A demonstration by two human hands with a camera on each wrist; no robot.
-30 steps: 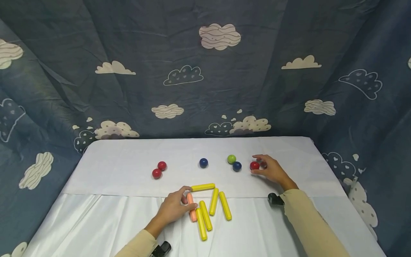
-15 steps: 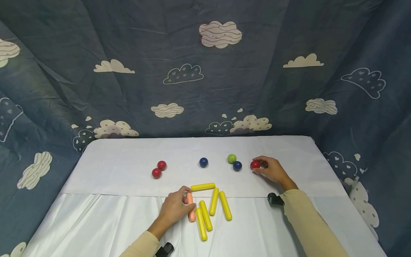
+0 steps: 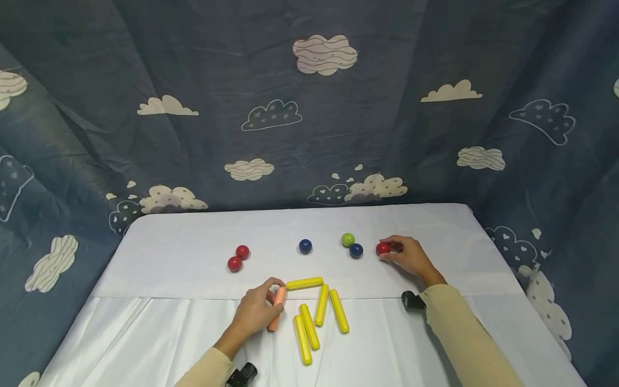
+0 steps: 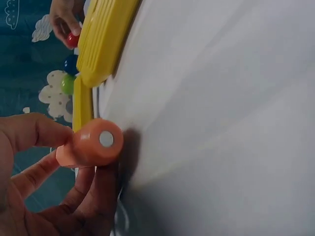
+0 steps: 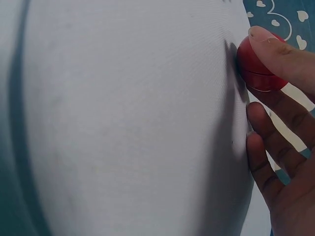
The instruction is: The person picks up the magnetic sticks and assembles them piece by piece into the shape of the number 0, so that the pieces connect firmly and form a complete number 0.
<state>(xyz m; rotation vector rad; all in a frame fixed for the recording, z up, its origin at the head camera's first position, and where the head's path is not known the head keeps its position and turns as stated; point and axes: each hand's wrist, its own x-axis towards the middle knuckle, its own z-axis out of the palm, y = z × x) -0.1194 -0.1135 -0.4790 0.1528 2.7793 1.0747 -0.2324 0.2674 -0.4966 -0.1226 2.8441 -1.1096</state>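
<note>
Orange stick (image 3: 276,309) and red ball (image 3: 382,248) are each pinched, one in either hand, on the white-covered worktop (image 3: 169,242). The left hand (image 3: 255,310) grips the stick about midway between the left and right edges and well back from the far edge. The right hand (image 3: 412,259) holds the ball nearer the far right corner, thumb on one side and finger on the other. The hands are well apart; whether either piece is clear of the cloth I cannot tell.

The stick looks stiff and light, likely smooth plastic or painted wood, and should bear a firm pinch without bending. A silvery disc (image 4: 106,138) sits in its end, perhaps a magnet, so that end may tug at neighbours. Its long sides near the middle offer the best hold, keeping the ends free and the weight balanced.

The ball is glossy and probably hard; fragile seems unlikely, but it could slip or roll. Take it across its widest part, from opposite sides, with light, even pressure. A yellow stick (image 3: 304,283) lies just beside the left fingertips, leaving little room there.
</note>
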